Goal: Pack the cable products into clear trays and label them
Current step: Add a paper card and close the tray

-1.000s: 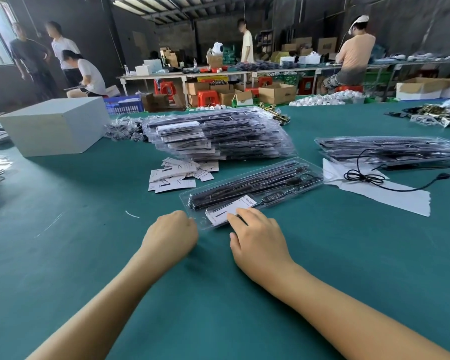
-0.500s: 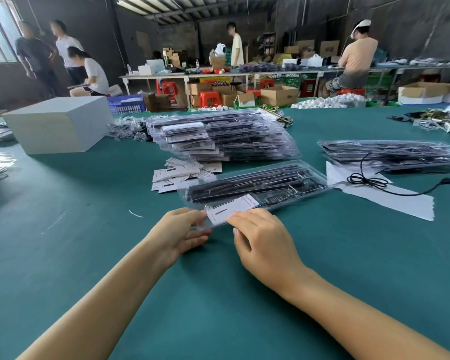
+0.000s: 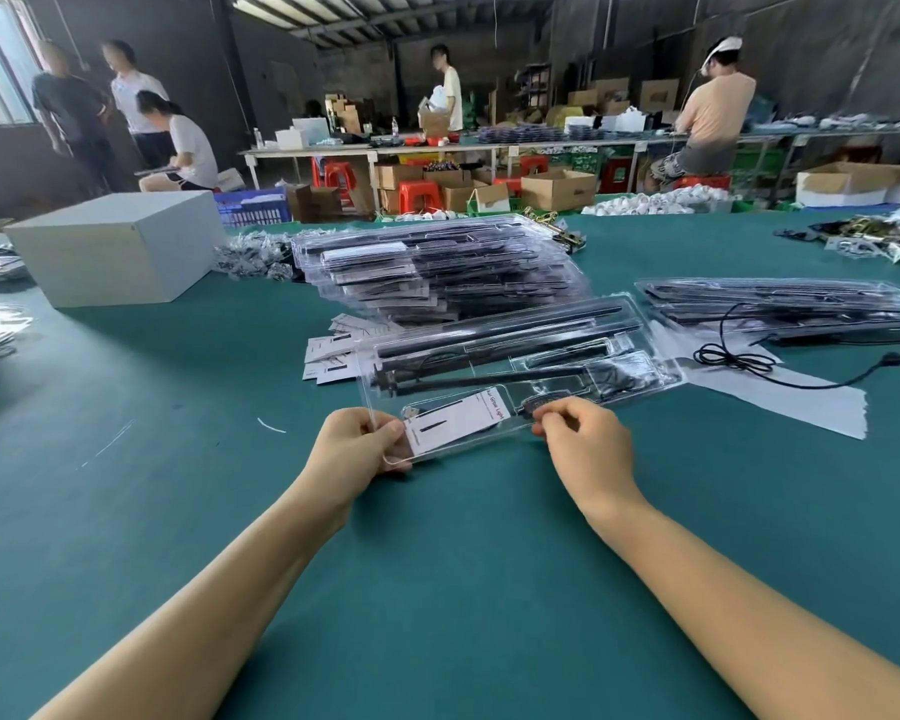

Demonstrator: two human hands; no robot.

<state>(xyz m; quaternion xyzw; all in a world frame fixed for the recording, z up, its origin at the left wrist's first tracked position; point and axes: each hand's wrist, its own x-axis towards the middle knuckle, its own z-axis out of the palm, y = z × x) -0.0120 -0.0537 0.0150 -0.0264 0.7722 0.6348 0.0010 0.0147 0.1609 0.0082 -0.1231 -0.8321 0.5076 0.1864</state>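
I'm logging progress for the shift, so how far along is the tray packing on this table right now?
Done: a tall stack of filled trays sits mid-table. In hand: one clear tray, already holding black parts and a white label card; the left hand and right hand each have a grip on its near edge. Left: a loose black cable, spare label cards and a smaller stack of trays at right.

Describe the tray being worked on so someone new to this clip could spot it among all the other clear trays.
On the green table, look nearest the camera, in front of the tall stack of packed trays. The clear tray lies alone, its near edge held by the left hand and right hand, with a white label card between them.
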